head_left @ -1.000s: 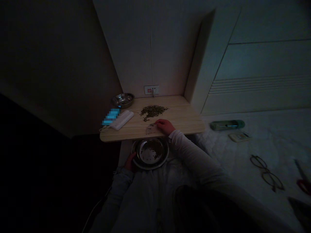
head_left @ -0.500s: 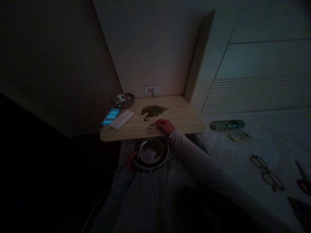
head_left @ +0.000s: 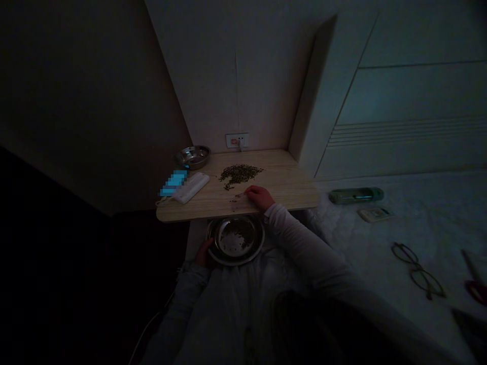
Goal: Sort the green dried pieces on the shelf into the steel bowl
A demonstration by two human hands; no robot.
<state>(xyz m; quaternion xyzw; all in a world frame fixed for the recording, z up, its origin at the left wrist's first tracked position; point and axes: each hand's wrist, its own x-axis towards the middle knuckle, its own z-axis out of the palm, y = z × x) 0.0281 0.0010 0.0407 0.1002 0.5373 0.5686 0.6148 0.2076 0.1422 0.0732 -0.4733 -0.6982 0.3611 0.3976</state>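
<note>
A steel basin (head_left: 260, 242) with small dark grains in its bottom sits just below the front edge of the wooden tabletop (head_left: 289, 190). My left hand (head_left: 204, 253) grips the basin's left rim, its fingers partly hidden in the dark. My right hand (head_left: 259, 196) is over the tabletop near the front edge, pinching a thin, see-through flat piece (head_left: 240, 205) whose kind I cannot make out. A few grains lie by that piece. Behind it spreads a pile of small greenish-brown grains (head_left: 241, 173).
A steel bowl (head_left: 194, 158) stands at the back left, near a white power strip (head_left: 191, 188) and a blurred-out lit screen (head_left: 173, 183). On the bed at right lie a bottle (head_left: 355, 195), a pale small packet (head_left: 376, 215), glasses (head_left: 418, 268) and scissors (head_left: 475, 289). A wall socket (head_left: 237, 140) is behind.
My right hand has shifted very slightly, and the see-through piece looks tilted differently, fainter against the wood. My left hand and the basin stay put.
</note>
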